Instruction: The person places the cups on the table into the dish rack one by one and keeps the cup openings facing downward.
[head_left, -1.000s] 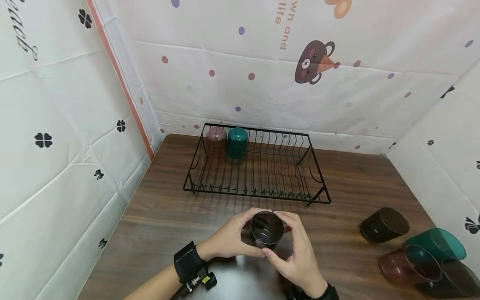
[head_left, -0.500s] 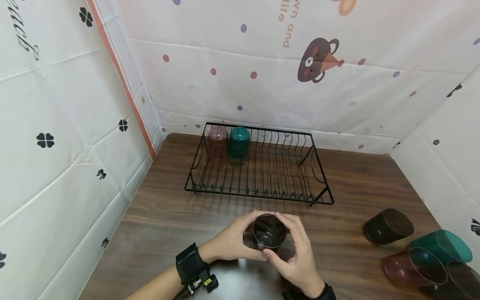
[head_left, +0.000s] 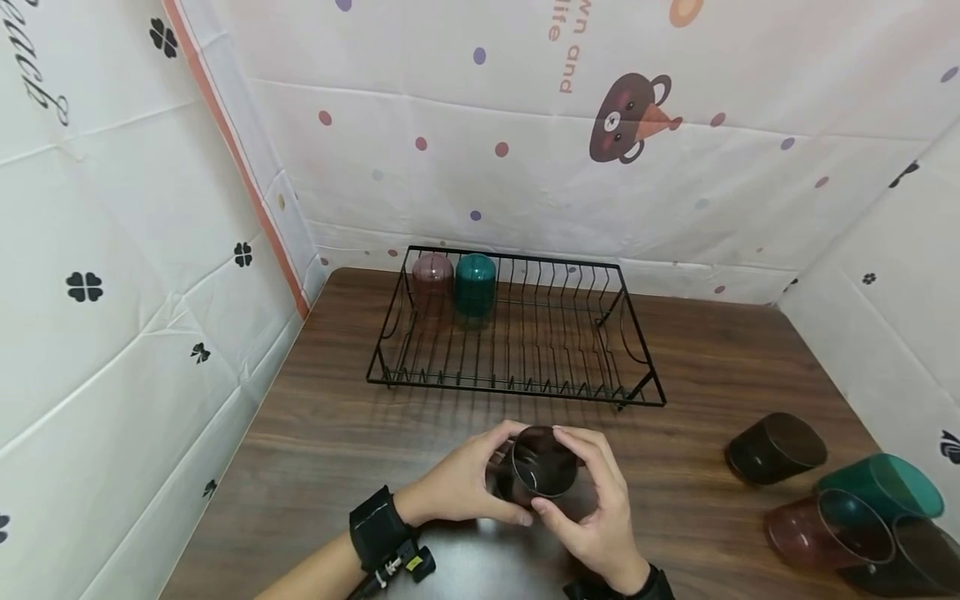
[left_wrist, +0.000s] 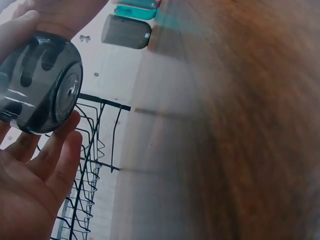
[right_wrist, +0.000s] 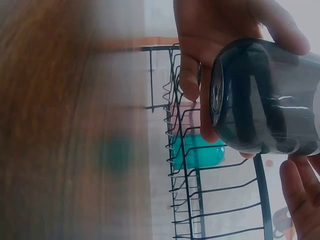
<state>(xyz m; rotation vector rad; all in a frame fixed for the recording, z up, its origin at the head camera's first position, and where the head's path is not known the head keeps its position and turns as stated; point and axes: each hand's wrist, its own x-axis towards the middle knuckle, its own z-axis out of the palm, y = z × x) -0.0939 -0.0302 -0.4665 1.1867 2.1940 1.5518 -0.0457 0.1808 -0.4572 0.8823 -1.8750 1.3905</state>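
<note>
Between both hands, in front of the rack, is a smoky dark transparent cup (head_left: pixel 544 463), its mouth facing up toward the head camera. My right hand (head_left: pixel 600 517) holds its right side, thumb and index finger at the rim. The left hand (head_left: pixel 465 483) curves around the other side, its fingers reaching behind the cup. In the left wrist view the cup's rounded base (left_wrist: pixel 69 94) shows above the tabletop. Left fingers (right_wrist: pixel 190 82) appear beside the base in the right wrist view.
A black wire dish rack (head_left: pixel 517 387) stands at the back, holding an upside-down pink cup (head_left: pixel 432 279) and a teal cup (head_left: pixel 475 283). At right are another dark cup (head_left: pixel 776 450), a green cup (head_left: pixel 881 487), a reddish cup (head_left: pixel 802 529) and a further dark cup (head_left: pixel 926 554).
The cup has shifted slightly right, toward the right hand, and a wider gap shows between it and the left palm. The left thumb tip has parted from the right thumb.
</note>
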